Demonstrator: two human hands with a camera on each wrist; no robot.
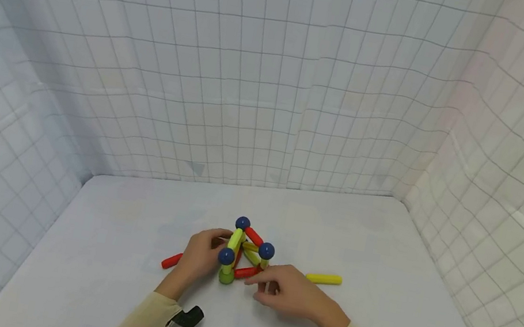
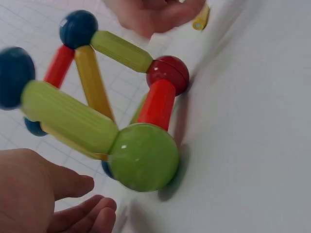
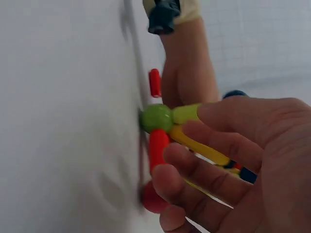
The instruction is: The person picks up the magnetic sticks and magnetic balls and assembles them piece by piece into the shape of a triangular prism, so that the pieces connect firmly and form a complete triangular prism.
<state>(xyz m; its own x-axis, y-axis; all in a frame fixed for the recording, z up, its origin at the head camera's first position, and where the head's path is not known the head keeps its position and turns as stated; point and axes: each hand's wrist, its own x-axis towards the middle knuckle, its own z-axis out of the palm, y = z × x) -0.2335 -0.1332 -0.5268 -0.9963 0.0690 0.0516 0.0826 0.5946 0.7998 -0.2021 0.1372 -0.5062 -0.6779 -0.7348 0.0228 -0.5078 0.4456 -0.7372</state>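
A toy frame of magnetic rods and balls stands on the table between the hands. Three blue balls top it, one of them the near-left blue ball (image 1: pixel 226 256). A green ball (image 1: pixel 226 276) rests at its front base, joined by a red rod (image 1: pixel 247 272) to a red ball (image 2: pixel 168 75). Light green rods (image 2: pixel 70 109) and a yellow rod (image 2: pixel 92 82) form other sides. Beside the frame's left side is my left hand (image 1: pixel 203 253), thumb and fingers apart with nothing between them. My right hand (image 1: pixel 292 293) is at the front right corner, fingers loosely bent near the red ball, holding nothing.
A loose red rod (image 1: pixel 172 260) lies left of my left hand. To the right, a yellow rod (image 1: pixel 323 278) lies on the white table (image 1: pixel 115 278). Grid-patterned cloth (image 1: pixel 255 80) hangs behind and along both sides.
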